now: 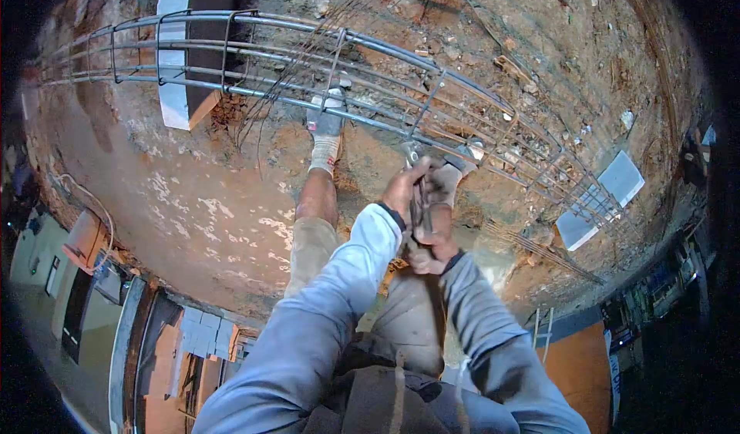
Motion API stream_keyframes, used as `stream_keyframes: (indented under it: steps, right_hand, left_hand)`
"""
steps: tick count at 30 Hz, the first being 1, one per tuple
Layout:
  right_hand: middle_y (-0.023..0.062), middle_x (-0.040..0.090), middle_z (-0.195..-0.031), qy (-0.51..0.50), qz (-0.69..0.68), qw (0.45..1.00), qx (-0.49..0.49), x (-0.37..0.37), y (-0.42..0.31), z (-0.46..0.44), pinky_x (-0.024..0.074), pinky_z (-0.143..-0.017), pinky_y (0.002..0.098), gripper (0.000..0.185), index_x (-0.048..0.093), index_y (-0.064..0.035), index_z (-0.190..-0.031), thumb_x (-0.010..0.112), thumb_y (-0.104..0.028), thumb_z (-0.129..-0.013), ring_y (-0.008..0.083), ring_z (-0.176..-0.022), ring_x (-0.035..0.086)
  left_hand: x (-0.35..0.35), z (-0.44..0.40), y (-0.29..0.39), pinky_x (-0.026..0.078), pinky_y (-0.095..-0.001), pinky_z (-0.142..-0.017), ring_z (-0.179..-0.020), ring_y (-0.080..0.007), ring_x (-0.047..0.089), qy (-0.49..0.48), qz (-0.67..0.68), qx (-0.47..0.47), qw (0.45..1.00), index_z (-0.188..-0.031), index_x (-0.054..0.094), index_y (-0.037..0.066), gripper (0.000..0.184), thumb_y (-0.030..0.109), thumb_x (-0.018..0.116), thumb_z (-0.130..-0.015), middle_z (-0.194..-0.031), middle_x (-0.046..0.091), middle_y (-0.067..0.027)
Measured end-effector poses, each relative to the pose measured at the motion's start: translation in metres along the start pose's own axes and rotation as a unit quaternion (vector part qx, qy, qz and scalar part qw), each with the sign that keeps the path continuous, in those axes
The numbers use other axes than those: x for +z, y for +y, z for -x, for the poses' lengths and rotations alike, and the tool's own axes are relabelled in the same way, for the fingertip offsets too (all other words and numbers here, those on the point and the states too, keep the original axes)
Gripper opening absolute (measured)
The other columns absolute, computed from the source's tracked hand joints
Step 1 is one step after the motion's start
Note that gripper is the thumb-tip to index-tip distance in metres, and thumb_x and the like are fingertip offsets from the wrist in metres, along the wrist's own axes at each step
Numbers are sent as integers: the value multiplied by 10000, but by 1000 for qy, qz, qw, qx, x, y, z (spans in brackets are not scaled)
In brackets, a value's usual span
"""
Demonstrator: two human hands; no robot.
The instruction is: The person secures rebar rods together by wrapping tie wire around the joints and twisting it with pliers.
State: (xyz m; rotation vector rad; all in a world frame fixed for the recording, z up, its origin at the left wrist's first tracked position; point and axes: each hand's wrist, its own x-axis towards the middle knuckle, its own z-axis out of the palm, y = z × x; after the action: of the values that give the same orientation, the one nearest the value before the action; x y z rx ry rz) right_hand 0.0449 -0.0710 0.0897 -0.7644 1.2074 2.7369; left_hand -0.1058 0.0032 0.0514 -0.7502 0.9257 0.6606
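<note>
My left hand [401,191] is closed on a dark metal tool [421,209], which looks like pincers, though motion blurs it. My right hand [438,233] is closed around the tool's lower part, beside and slightly below my left hand. The tool's upper end is near the lower bar of a long rebar cage [324,109]. This cage of long bars and square ties runs across the view, just beyond my hands. What else my fingers may hold is too small to tell.
A pale block [174,56] lies under the cage at left, another [621,178] near its right end. Thin wires [266,99] cross the cage. My feet stand by it on muddy ground. Loose rods [551,254] lie at right; an orange bucket [83,237] is at lower left.
</note>
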Motion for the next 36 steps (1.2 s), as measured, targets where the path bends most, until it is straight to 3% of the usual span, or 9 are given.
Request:
stream_keyframes:
  steps: [5, 7, 9, 11, 13, 14, 27, 33, 36]
  right_hand:
    - [85, 638, -883, 198, 151, 945, -211, 45, 27, -32, 497, -621, 277, 345, 578, -41, -1051, 641, -288, -819, 150, -750, 622]
    - [106, 648, -914, 337, 288, 862, -248, 36, 33, -34, 495, -728, 320, 344, 559, -24, -1082, 621, -227, -811, 185, -864, 626]
    - [131, 650, -851, 471, 660, 504, -296, 27, 36, -55, 461, -669, 436, 272, 576, 14, -975, 605, -190, -798, 296, -801, 626]
    - [121, 641, -758, 488, 588, 562, -317, 20, 43, -55, 457, -606, 434, 210, 614, -19, -889, 586, -213, -815, 287, -707, 625]
    - [112, 607, -660, 286, 140, 908, -273, -30, 46, -68, 458, -560, 413, 233, 629, -59, -840, 582, -287, -839, 283, -617, 604]
    - [97, 579, -626, -48, -42, 996, -56, -17, 25, -44, 458, -511, 381, 274, 624, -88, -863, 573, -357, -856, 260, -571, 581]
    - [58, 635, -922, 336, 332, 823, -317, 48, 51, -69, 500, -708, 282, 233, 594, -17, -1036, 507, -191, -908, 157, -791, 615]
    - [124, 608, -914, 308, 5, 899, -313, 124, 68, -105, 524, -711, 348, 236, 479, -34, -1110, 452, -201, -946, 287, -837, 639]
    - [170, 607, -968, 245, -45, 907, -340, 150, 81, -111, 529, -733, 372, 283, 432, -26, -1157, 445, -223, -953, 320, -872, 634]
  left_hand:
    - [-15, -10, -2, 446, -331, -544, -536, -197, 529, 136, -241, 70, 958, -1006, 608, 21, 454, 448, 578, -854, -757, 625, -85]
    - [0, -10, -7, 460, -416, -612, -595, -278, 585, 331, -509, 180, 774, -923, 619, -35, 552, 505, 599, -812, -780, 637, -169]
    - [4, -13, -12, 450, -446, -700, -713, -328, 618, 369, -527, 160, 749, -880, 609, -73, 635, 552, 616, -767, -802, 627, -236]
    - [-5, -12, -14, 447, -422, -821, -957, -393, 593, 330, -494, 205, 778, -984, 618, -14, 584, 530, 597, -774, -980, 626, -257]
    - [13, 17, 11, 445, -433, -815, -947, -412, 583, 338, -467, 183, 796, -963, 603, -18, 540, 494, 590, -792, -978, 620, -259]
    - [-2, 10, 15, 444, -443, -802, -932, -421, 580, 271, -517, 207, 785, -947, 599, -18, 509, 471, 576, -808, -957, 618, -264]
    - [-9, 24, 56, 436, -523, -671, -796, -456, 568, 157, -720, 241, 631, -955, 585, -11, 282, 246, 518, -858, -827, 590, -284]
    - [-35, 16, 119, 452, -460, -622, -757, -387, 591, -100, -892, 292, 331, -925, 653, 72, 209, 196, 493, -873, -749, 595, -207]
    - [-4, 65, 153, 471, -437, -665, -770, -356, 606, -40, -849, 256, 460, -929, 664, 78, 214, 202, 498, -873, -783, 617, -188]
